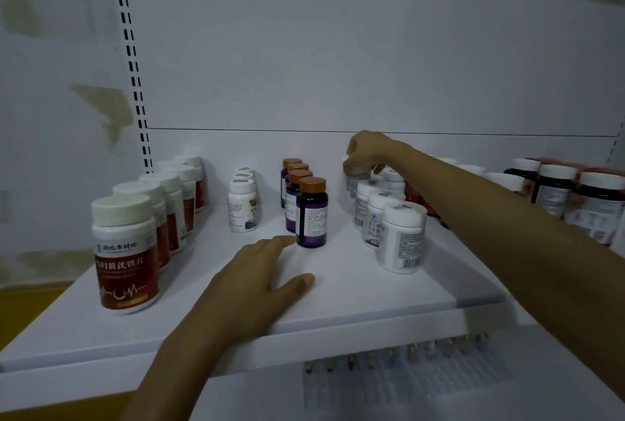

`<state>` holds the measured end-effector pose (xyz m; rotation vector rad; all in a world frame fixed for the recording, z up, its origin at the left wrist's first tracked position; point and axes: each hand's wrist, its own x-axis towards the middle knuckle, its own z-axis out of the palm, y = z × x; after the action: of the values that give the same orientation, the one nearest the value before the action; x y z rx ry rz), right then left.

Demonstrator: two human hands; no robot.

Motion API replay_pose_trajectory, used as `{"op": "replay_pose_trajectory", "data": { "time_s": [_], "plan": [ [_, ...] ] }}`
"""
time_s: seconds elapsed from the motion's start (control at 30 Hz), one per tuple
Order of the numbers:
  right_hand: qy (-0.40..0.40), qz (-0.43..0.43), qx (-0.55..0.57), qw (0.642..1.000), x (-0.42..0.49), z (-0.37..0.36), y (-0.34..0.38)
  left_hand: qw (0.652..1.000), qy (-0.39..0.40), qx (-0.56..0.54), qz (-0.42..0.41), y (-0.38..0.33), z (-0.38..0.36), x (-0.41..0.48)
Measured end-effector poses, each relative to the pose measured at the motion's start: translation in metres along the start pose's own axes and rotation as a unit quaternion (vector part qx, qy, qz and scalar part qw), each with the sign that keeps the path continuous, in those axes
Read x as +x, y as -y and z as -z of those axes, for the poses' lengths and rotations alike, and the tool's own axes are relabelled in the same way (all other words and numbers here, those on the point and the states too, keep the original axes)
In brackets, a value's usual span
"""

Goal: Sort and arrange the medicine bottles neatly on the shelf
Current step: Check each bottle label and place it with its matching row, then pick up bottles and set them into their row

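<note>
My right hand (367,153) was stretched to the back of the shelf (338,316). Its fingers were curled down over the cap of a small white bottle (355,180), gripping it from above. I took it by the top, I judge, because the bottles there stood packed against one another and left no room to get fingers round its sides. That bottle sat directly under my palm, at the far end of the white barcode row (400,238). The rest of that row ran back from my fingertips toward my wrist, just inside my forearm. On the outer side of that forearm stood the dark bottles (554,190) with white caps, close together.

My left hand (260,282) lay flat on bare shelf near the front edge, fingers straight and relaxed, holding nothing. I think it served as a brace while I leaned in for the long reach. Just past its fingertips stood the nearest of the purple bottles (311,214) with copper caps. It was very near, though I could not tell whether it touched. Well off to that hand's outer side, the red-labelled bottles (125,251) ran away from me in a line, already sorted, so that hand had no call to hold them.
</note>
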<state>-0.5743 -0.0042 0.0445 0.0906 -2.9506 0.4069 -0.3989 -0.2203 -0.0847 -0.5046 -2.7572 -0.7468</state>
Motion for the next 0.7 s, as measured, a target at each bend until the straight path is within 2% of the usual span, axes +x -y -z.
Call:
{"op": "replay_pose_trajectory", "data": {
  "time_s": [0.17,0.27,0.37,0.5,0.57,0.63,0.7],
  "plan": [
    [0.063,-0.027,-0.028,0.997,0.007,-0.012,-0.013,1.0,0.014,0.002,0.006,-0.001,0.001,0.001],
    [0.055,-0.033,-0.02,0.998,0.005,-0.011,-0.015,1.0,0.026,0.003,0.013,-0.002,0.001,0.003],
    [-0.031,0.022,-0.061,0.997,-0.013,-0.001,-0.007,0.999,0.027,-0.012,0.015,-0.004,0.001,0.002],
    [-0.163,0.095,0.018,0.982,-0.063,-0.004,0.022,0.996,0.035,-0.076,0.026,-0.002,0.005,0.002],
    [-0.205,0.11,-0.026,0.972,-0.086,-0.017,0.038,0.992,0.042,-0.119,0.031,0.0,0.006,0.003],
    [-0.206,0.12,-0.071,0.968,-0.1,-0.032,0.052,0.986,0.035,-0.16,0.034,0.001,0.007,0.001],
    [-0.175,0.122,-0.094,0.972,-0.102,-0.047,0.061,0.981,0.025,-0.189,0.034,0.004,0.008,0.0]
  ]
}}
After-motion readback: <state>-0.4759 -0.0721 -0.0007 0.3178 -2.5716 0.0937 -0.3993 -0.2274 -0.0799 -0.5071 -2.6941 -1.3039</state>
